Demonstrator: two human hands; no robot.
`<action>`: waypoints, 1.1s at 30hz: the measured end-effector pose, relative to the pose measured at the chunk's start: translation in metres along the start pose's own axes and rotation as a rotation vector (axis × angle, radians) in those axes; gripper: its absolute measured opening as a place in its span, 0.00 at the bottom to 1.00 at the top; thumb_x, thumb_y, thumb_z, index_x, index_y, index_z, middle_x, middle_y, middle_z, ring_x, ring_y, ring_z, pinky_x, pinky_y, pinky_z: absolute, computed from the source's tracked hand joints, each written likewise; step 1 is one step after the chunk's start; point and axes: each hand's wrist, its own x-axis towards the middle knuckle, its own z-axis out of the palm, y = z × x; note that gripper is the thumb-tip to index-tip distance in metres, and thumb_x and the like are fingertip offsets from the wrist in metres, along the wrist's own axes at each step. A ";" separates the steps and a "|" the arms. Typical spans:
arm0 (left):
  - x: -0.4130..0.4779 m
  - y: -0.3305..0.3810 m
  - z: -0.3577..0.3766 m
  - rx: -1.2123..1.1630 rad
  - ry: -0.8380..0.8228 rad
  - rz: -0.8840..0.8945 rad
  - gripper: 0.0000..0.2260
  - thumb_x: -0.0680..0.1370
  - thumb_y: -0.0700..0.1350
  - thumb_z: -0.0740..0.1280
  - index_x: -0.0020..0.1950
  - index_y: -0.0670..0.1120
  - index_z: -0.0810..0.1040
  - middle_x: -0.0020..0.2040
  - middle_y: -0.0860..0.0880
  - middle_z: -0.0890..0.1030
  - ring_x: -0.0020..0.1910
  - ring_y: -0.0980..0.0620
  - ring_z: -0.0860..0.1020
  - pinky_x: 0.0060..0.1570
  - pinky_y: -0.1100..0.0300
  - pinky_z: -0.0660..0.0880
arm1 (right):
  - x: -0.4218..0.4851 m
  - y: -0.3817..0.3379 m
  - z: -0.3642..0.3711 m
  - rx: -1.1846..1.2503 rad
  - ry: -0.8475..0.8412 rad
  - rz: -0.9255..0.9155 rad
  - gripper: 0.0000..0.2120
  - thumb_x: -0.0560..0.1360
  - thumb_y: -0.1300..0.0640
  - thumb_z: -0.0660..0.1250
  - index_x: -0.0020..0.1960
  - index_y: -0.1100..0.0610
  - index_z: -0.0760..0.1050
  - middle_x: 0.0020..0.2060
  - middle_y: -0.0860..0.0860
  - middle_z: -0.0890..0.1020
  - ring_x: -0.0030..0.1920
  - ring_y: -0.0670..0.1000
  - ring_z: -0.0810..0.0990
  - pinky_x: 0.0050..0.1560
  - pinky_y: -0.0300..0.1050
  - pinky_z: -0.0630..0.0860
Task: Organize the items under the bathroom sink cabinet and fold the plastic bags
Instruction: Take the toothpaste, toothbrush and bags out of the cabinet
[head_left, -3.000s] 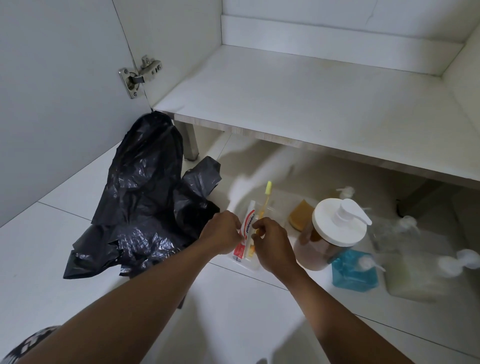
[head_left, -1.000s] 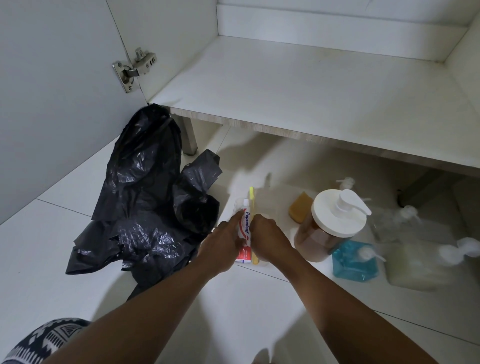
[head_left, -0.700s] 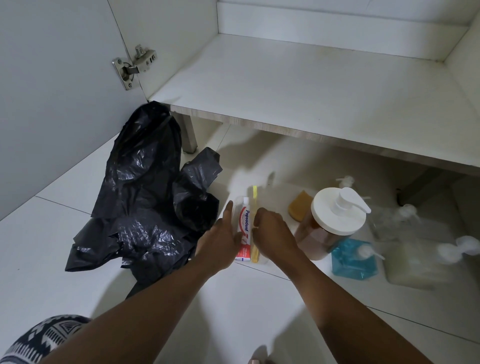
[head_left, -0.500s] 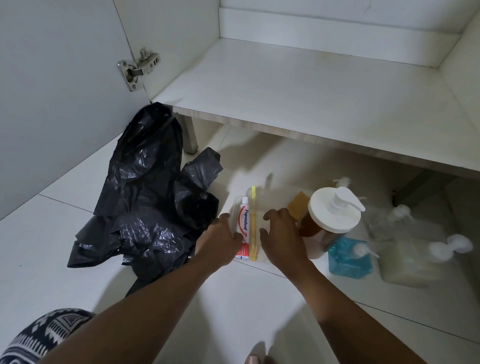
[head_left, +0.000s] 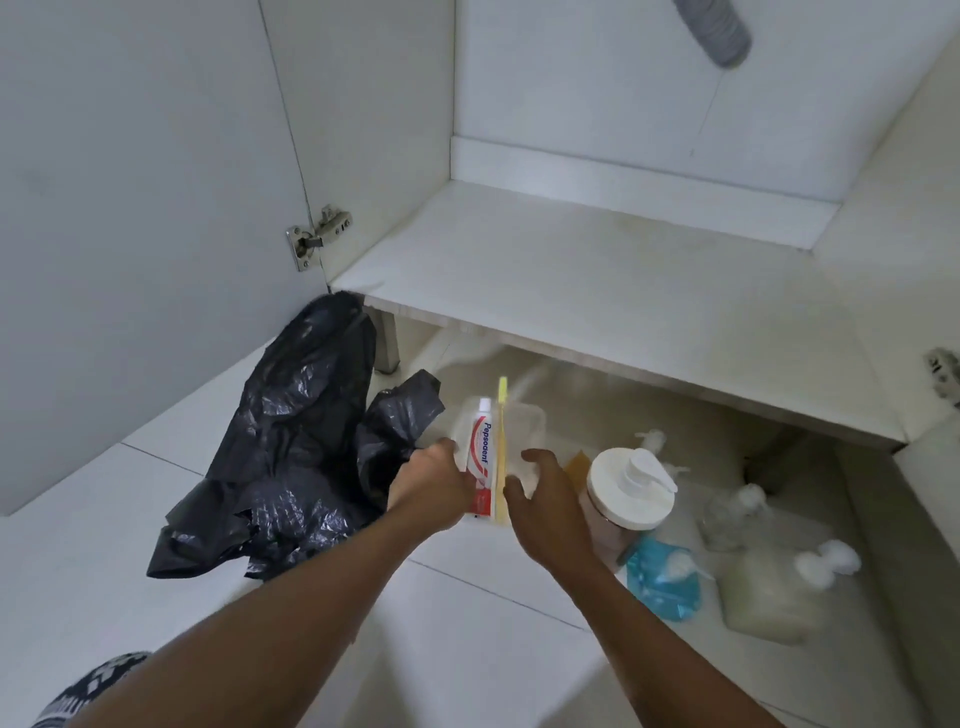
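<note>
The clear plastic container (head_left: 525, 432) has come up off the floor tiles since half a second ago, when both hands only flanked it. It is now carried between them. The left hand (head_left: 431, 483) curls round its left wall and the right hand (head_left: 545, 512) clasps the right wall, thumb and fingers wrapped on. Between the two hands, inside the container, lies a toothpaste tube (head_left: 482, 457) printed "Pepsodent" in blue, and tight against it a yellow toothbrush (head_left: 502, 415). The crumpled black plastic bags (head_left: 280, 447) sit just left of the left hand. A white-lidded pump jar (head_left: 631, 488) stands just right of the right hand. Beyond the grip is the cabinet shelf (head_left: 597, 291).
</note>
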 end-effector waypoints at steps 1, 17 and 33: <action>0.003 0.008 -0.012 -0.024 0.015 0.003 0.08 0.79 0.48 0.66 0.56 0.48 0.76 0.47 0.52 0.82 0.38 0.55 0.80 0.32 0.62 0.76 | 0.006 -0.012 -0.009 0.003 0.013 -0.025 0.17 0.80 0.51 0.62 0.68 0.50 0.66 0.63 0.48 0.75 0.61 0.50 0.76 0.59 0.44 0.74; -0.030 0.098 -0.311 -0.416 0.426 0.073 0.10 0.78 0.44 0.65 0.46 0.38 0.80 0.30 0.44 0.83 0.28 0.44 0.83 0.25 0.59 0.75 | 0.066 -0.290 -0.157 -0.009 -0.290 -0.577 0.41 0.54 0.32 0.79 0.63 0.44 0.76 0.56 0.46 0.80 0.54 0.44 0.78 0.55 0.43 0.76; -0.131 0.175 -0.555 -0.525 0.782 0.278 0.15 0.79 0.51 0.65 0.45 0.41 0.84 0.39 0.43 0.84 0.33 0.46 0.80 0.37 0.55 0.78 | 0.044 -0.543 -0.244 0.197 -0.053 -1.051 0.34 0.57 0.35 0.78 0.59 0.48 0.79 0.51 0.49 0.81 0.44 0.49 0.83 0.54 0.51 0.80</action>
